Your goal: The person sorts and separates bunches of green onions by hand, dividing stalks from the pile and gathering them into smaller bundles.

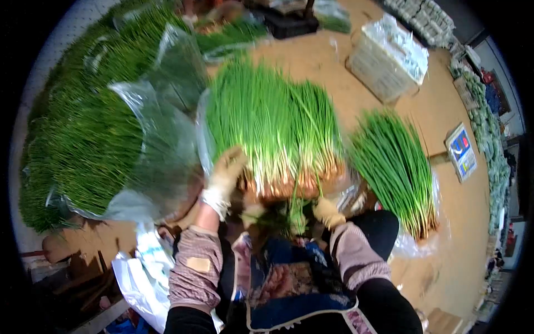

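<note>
Head view: nearest, below the wide spread of green onions [272,122], lay the person's patterned apron [306,286]. Just under the spread's root end, right of its middle, was the gloved right hand [328,213], its fingers bent near some loose green strands [297,216]; blur left it impossible to tell whether they gripped any. At the spread's lower left corner, the gloved left hand [228,167] was against the outermost stems, fingers half bent, though whether it pinched any could not be told. The spread itself lay with roots toward the person and leaves away. Good handling seemed to call for light, even pressure along both edges, lining up the root ends without creasing the soft leaves, and for keeping the strands from tangling among the roots. Right of the spread lay a smaller bundle [395,167]; left of it, heaped greens [92,150] partly inside a clear bag [172,133]. Beyond its upper right stood a whitish box [381,69].
</note>
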